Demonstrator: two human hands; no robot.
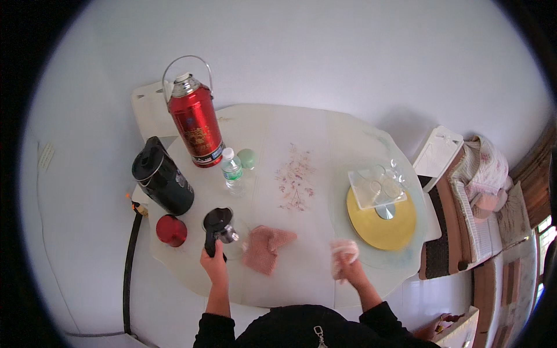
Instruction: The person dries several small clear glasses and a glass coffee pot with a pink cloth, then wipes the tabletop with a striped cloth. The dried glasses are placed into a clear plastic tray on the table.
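My left hand (214,264) grips the black handle of a small teapot (219,221) with a black lid and a shiny metal part below it. The pot is over the left front of the table; whether it touches the top I cannot tell. My right hand (349,266) holds a bunched pink-and-white cloth (344,251), slightly blurred, above the table's right front. Between my hands lies a crumpled pink cloth (266,249). Left of the teapot sits a red, shiny round lid or cup (171,231).
Behind stand a black thermal jug (164,182), a red thermos flask (196,124) with a raised handle, a plastic water bottle (232,167) and a green round object (246,158). At right, a clear tray (361,198) of glasses rests over a yellow turntable (383,237). White chairs (436,150) flank the table (300,278).
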